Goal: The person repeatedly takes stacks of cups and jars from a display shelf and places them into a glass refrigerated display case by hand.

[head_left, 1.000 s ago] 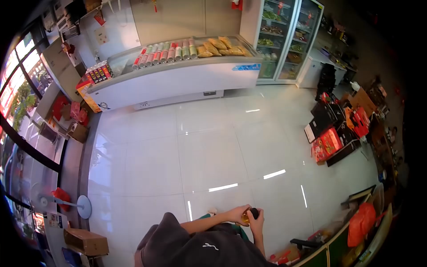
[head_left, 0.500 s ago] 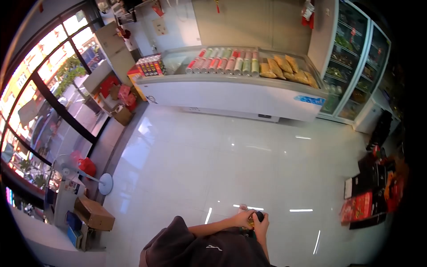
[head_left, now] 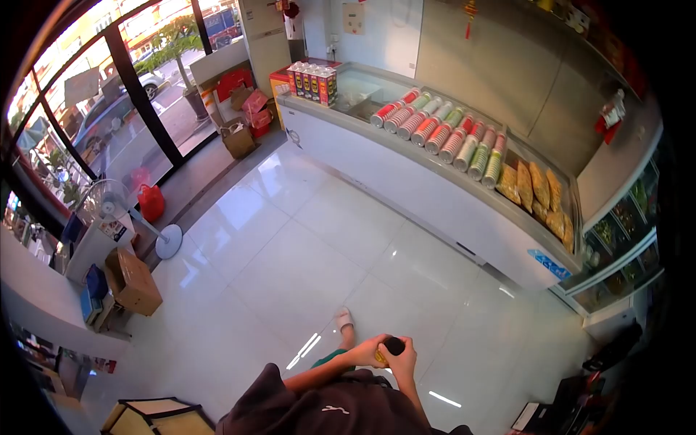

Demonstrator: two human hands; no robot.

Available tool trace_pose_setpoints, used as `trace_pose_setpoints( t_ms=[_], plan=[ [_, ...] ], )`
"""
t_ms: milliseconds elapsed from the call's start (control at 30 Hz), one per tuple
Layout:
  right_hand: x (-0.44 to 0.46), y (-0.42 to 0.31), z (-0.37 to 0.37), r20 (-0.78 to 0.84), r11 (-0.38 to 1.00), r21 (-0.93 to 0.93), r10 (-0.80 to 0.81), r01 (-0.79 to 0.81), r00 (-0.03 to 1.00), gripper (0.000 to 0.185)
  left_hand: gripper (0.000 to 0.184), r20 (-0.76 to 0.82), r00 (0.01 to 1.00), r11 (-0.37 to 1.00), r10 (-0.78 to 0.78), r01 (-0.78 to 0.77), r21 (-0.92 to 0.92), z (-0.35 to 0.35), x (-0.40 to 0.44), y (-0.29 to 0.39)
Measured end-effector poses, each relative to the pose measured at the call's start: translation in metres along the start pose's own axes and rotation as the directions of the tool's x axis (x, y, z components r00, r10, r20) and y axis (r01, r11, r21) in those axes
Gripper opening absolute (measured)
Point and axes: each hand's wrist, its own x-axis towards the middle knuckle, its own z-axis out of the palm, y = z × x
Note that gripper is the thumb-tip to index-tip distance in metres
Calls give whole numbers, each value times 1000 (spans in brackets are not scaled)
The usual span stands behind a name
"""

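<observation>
My left hand [head_left: 368, 351] and my right hand [head_left: 405, 357] are closed together in front of my body. Between them is a small black-topped object [head_left: 394, 346] with a yellowish part under its round dark top. The fingers cover much of it, so its exact kind does not show. Both forearms reach forward from a dark shirt [head_left: 319, 409], and one foot in a pale slipper [head_left: 344, 317] shows beyond my left hand.
A long white chest freezer [head_left: 406, 196] bears rows of striped cup stacks [head_left: 442, 130], yellow bags [head_left: 533, 185] and boxed drinks [head_left: 313, 83]. Left stand a fan [head_left: 169, 241], a red bag [head_left: 151, 203] and a cardboard box [head_left: 134, 283] near the glass front. Black boxes [head_left: 565, 406] lie lower right.
My view has turned left, so the freezer now runs diagonally. A slippered foot has come into sight ahead. Both hands stay closed on the black-topped object.
</observation>
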Motion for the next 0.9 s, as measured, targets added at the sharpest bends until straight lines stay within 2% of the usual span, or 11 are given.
trace_pose_setpoints(
  t_ms=[100, 167, 267, 300, 400, 533, 600, 700, 733, 767, 900],
  plan=[
    [54, -17, 25, 29, 999, 22, -30, 29, 999, 54, 75, 46, 999, 1000, -19, 19, 3, -52, 37, -1],
    [99, -28, 40, 68, 986, 18, -169, 168, 983, 55, 75, 11, 999, 992, 40, -41, 117, -92, 70, -6],
    [170, -64, 47, 183, 926, -19, -367, 376, 912, 58, 78, -119, 992, 998, 36, -30, 52, -140, 114, -4],
    [186, -78, 50, 254, 965, 44, -263, 260, 931, 61, 78, -163, 985, 999, 51, -48, 24, -157, 124, -4],
    [237, -100, 70, 442, 982, 152, -171, 115, 881, 59, 79, -281, 959, 998, 42, -51, -26, -195, 149, -11],
    [304, -113, 118, 446, 946, 206, -319, 250, 836, 55, 80, -338, 940, 999, 46, -52, -8, -258, 179, -27],
    [337, -116, 142, 461, 933, 69, -343, 352, 818, 54, 83, -364, 931, 999, 19, -29, -22, -282, 196, -46],
    [397, -143, 172, 427, 911, 64, -394, 407, 814, 54, 85, -403, 913, 997, 67, -51, 51, -329, 236, -65],
    [419, -159, 175, 487, 963, 33, -250, 269, 837, 55, 86, -395, 919, 1000, -13, 11, -10, -344, 249, -64],
    [444, -166, 184, 480, 949, 65, -301, 309, 824, 56, 87, -382, 920, 996, -87, 68, -64, -366, 264, -52],
    [546, -206, 212, 452, 899, -37, -375, 437, 809, 60, 84, -528, 849, 986, -6, 93, 139, -429, 338, -55]
  ],
)
